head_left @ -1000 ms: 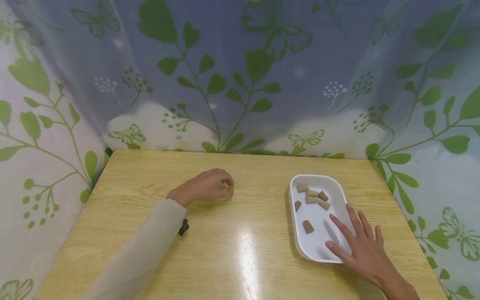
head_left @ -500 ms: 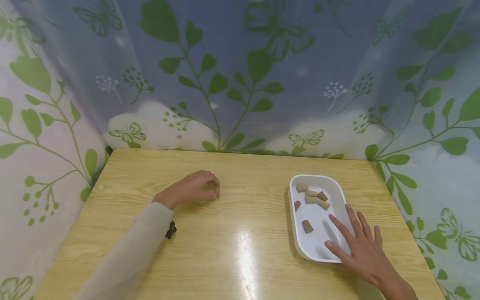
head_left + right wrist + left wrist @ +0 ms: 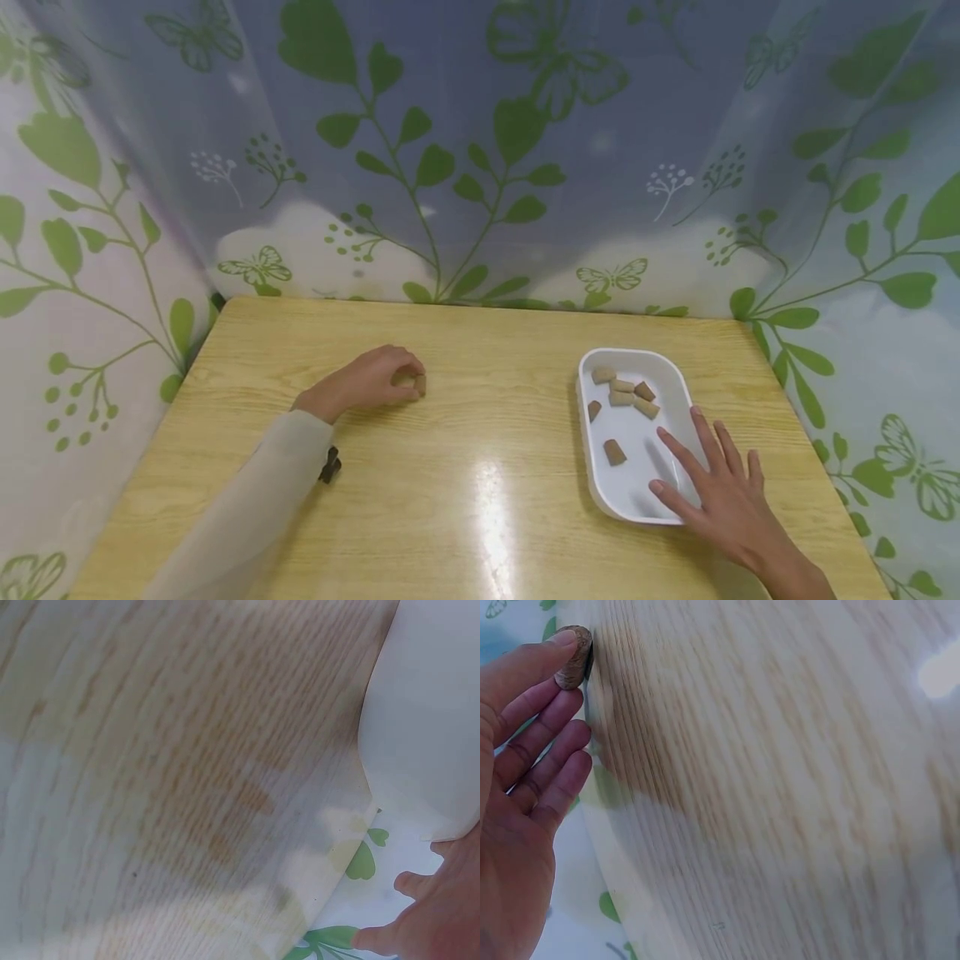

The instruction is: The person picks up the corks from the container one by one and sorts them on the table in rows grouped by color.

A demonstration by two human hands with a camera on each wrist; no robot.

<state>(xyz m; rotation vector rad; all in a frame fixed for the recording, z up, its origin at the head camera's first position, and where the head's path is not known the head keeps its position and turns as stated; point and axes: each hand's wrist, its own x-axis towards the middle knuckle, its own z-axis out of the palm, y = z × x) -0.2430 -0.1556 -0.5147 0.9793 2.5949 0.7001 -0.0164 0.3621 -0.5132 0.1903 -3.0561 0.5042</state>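
A small brown cork stopper (image 3: 421, 385) is pinched between the thumb and fingertips of my left hand (image 3: 363, 385), over the left-middle of the table. In the left wrist view the cork (image 3: 571, 675) looks speckled, and the thumb lies across it. Whether it touches the tabletop I cannot tell. On the right, a white tray (image 3: 587, 450) holds several corks (image 3: 622, 398), most of them in its far half. My right hand (image 3: 727, 500) rests on the tray's near right rim with fingers spread. The right wrist view shows the tray's outer wall (image 3: 420, 712) beside some fingertips.
Everything lies on a light wooden table (image 3: 465, 467) with a bright glare patch. A leaf-patterned curtain (image 3: 450, 208) surrounds its back and sides. A dark device (image 3: 330, 465) sits at the left sleeve's cuff.
My left hand has moved left and slightly toward me with the cork in its fingertips, farther from the tray. My right hand and the tray have stayed in place.
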